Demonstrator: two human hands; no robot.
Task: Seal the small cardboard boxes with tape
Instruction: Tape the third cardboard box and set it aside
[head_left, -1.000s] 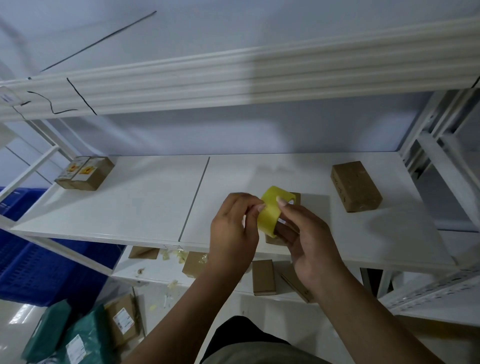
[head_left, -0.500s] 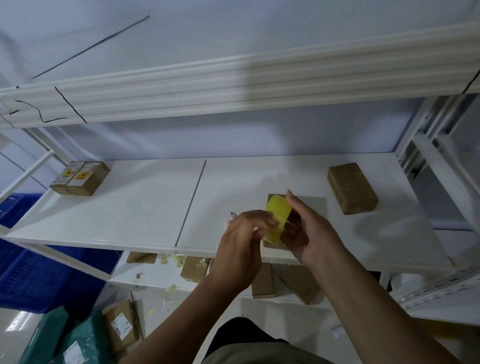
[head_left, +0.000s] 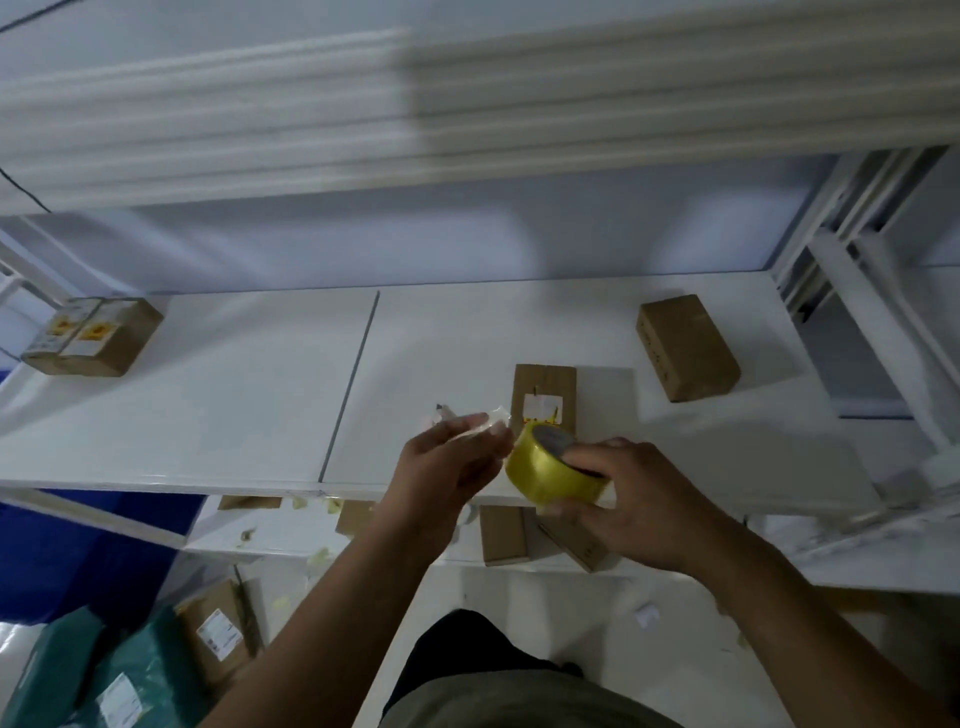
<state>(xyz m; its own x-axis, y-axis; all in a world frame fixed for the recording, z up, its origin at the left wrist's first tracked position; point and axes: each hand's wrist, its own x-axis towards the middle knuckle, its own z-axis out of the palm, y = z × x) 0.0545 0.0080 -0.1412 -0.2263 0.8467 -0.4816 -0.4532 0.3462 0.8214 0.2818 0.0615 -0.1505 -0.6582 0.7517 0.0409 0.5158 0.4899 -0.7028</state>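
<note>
The white shelf (head_left: 208, 415) spans the view, with an upper shelf overhanging it. A blue crate (head_left: 78, 561) and green parcels (head_left: 78, 675) sit low on the left. A labelled carton (head_left: 98, 338) lies at the far left of the shelf and a plain brown box (head_left: 688, 353) well to the right. The small cardboard box (head_left: 545, 395) lies near the front edge, partly hidden behind the hands. More boxes (head_left: 504, 535) lie on the lower shelf. The right hand (head_left: 634, 499) has its fingers curled round the yellow tape roll (head_left: 550, 475). The left hand (head_left: 447, 467) pinches the drawn-out clear tape strip (head_left: 488, 423), which is blurred.
</note>
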